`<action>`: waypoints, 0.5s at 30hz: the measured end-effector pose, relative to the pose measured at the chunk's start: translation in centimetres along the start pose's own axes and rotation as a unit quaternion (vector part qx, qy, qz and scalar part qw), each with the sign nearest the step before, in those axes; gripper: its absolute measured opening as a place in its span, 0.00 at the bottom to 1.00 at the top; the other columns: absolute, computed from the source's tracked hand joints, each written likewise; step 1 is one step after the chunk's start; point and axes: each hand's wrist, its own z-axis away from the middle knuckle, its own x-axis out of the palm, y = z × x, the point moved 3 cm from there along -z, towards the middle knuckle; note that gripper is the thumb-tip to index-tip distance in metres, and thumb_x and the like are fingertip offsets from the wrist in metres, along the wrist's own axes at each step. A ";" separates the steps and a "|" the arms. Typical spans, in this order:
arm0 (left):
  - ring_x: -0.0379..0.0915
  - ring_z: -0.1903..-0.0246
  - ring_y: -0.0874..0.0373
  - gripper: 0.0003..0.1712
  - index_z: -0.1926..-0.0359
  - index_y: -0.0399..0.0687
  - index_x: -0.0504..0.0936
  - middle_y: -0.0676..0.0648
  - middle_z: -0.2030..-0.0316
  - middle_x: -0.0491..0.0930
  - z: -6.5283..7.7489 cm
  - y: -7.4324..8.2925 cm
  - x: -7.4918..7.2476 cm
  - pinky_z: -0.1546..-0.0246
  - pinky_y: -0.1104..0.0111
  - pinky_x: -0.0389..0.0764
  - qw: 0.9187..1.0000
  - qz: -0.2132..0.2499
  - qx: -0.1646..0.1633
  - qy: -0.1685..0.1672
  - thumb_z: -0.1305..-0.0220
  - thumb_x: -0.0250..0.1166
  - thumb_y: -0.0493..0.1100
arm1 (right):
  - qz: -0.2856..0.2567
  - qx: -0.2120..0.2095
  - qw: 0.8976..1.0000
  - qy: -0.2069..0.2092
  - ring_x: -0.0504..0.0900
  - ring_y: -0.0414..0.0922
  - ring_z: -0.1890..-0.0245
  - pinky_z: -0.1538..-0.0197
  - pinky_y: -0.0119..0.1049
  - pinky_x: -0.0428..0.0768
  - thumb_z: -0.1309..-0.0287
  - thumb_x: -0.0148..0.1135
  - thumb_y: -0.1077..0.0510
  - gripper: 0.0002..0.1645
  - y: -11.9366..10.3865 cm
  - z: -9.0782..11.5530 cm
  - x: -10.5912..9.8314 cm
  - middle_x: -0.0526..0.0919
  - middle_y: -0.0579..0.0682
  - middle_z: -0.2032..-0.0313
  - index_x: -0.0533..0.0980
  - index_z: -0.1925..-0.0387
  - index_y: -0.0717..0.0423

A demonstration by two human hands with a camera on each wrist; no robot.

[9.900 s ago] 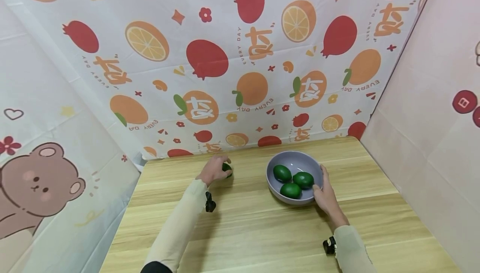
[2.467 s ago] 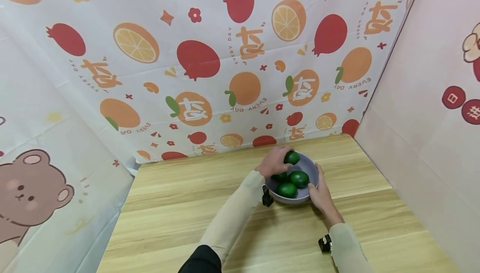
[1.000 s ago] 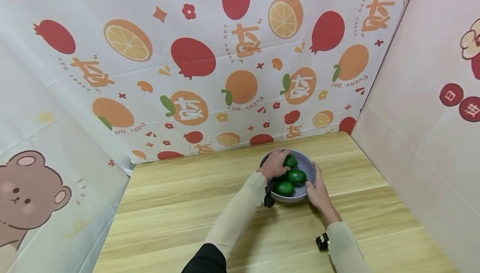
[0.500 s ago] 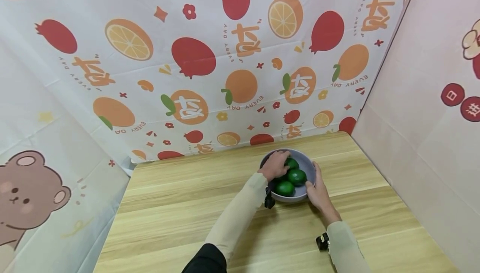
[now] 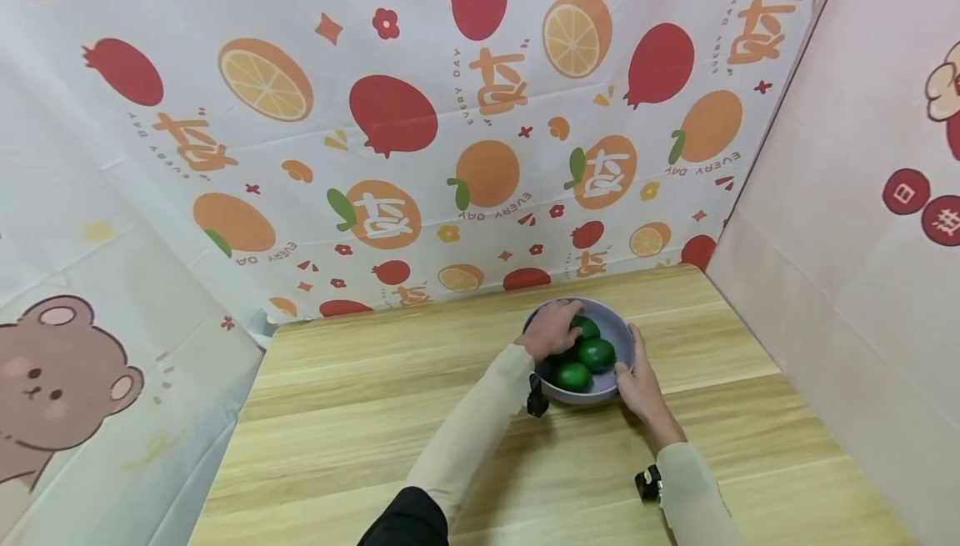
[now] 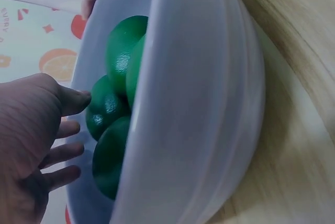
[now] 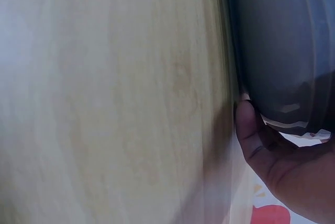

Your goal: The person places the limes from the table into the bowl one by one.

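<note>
A grey-purple bowl [image 5: 619, 331] stands on the table with several glossy green limes [image 5: 596, 355] in it. My left hand [image 5: 551, 331] reaches over its left side, hiding part of the inside. In the left wrist view that hand [image 6: 31, 130] has its fingers spread, the thumb tip close to a lime [image 6: 104, 108]; nothing is gripped. My right hand [image 5: 642, 388] holds the bowl's right side, thumb at the rim. The right wrist view shows that hand [image 7: 293, 174] against the bowl's outer wall [image 7: 277, 46].
The wooden table [image 5: 360, 413] runs up to a fruit-print cloth [image 5: 420, 187] at the back. Pale cloths hang along the left [image 5: 180, 346] and right [image 5: 840, 262] sides. A small black device [image 5: 537, 396] sits on the left wrist, another [image 5: 648, 483] on the right.
My left hand took a lime from the table's left, carried it right into the bowl and let it go. Over the last second it has stayed there. The right hand keeps holding the bowl.
</note>
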 end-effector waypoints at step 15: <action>0.80 0.46 0.50 0.20 0.36 0.47 0.76 0.46 0.45 0.84 0.6 -2.4 -2.8 0.40 0.59 0.79 0.999 -0.005 -0.025 0.043 0.25 0.58 0.45 | 0.079 -0.020 0.997 0.004 0.56 0.66 0.23 0.24 0.64 0.57 0.24 0.39 0.57 0.38 -0.5 -1.8 -2.7 0.53 0.69 0.23 0.43 0.19 0.59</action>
